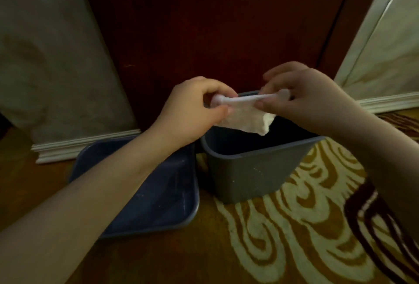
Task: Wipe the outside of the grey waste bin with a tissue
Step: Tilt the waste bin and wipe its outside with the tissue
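The grey waste bin (251, 170) stands upright on the patterned carpet, open at the top, in front of a dark wooden door. Above its opening both hands hold a white tissue (246, 119) stretched between them. My left hand (192, 111) pinches the tissue's left end, and my right hand (303, 100) pinches its right end. The top edge of the tissue is rolled into a thin strip and a loose flap hangs down over the bin's mouth. The tissue does not touch the bin.
A dark blue flat lid or tray (163, 197) lies on the floor just left of the bin, partly under my left forearm. A dark wooden door (204, 22) stands behind, with white skirting (79, 145) along the walls on both sides. Gold patterned carpet (294, 227) spreads to the right.
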Available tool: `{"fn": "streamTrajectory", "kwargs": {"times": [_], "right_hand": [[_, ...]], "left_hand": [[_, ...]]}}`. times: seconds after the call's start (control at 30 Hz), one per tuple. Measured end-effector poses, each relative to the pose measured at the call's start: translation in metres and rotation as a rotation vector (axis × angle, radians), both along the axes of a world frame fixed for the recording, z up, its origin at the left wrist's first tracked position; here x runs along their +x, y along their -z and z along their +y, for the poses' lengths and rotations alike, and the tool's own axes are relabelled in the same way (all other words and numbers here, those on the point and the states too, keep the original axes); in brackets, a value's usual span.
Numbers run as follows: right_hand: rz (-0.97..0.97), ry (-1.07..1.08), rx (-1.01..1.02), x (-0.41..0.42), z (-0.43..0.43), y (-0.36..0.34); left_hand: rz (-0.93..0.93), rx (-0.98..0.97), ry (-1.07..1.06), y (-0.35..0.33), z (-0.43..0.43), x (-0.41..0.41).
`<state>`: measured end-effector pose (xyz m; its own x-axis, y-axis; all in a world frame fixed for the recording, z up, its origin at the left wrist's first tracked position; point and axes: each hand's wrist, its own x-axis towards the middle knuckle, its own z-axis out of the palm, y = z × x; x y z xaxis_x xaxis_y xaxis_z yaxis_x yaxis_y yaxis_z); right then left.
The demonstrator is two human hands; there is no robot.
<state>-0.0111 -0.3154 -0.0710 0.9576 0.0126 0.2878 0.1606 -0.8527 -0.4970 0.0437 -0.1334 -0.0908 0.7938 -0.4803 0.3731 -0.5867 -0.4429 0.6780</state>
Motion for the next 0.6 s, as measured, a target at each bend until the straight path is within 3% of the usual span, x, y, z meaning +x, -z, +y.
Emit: {"fn": "streamTrajectory", "kwargs": {"times": [0.17,0.23,0.37,0.47,0.6], "right_hand": [[0.043,0.130,0.463,-0.038,-0.052,0.011],[0.060,0.195,0.558,-0.049,-0.067,0.028],[0.138,0.334,0.809,-0.070,-0.090,0.067],[0.173,0.355,0.973,-0.086,-0.102,0.088],[0.185,0.528,1.148,-0.097,-0.107,0.112]], "left_hand": [[0.116,0.019,0.073,0.010,-0.048,-0.002],[0.148,0.225,0.104,0.025,-0.065,0.002],[0.159,0.818,0.218,0.070,-0.088,0.006],[0.012,0.835,0.146,0.094,-0.096,0.011],[-0.109,0.682,0.000,0.086,-0.108,0.025]]}}
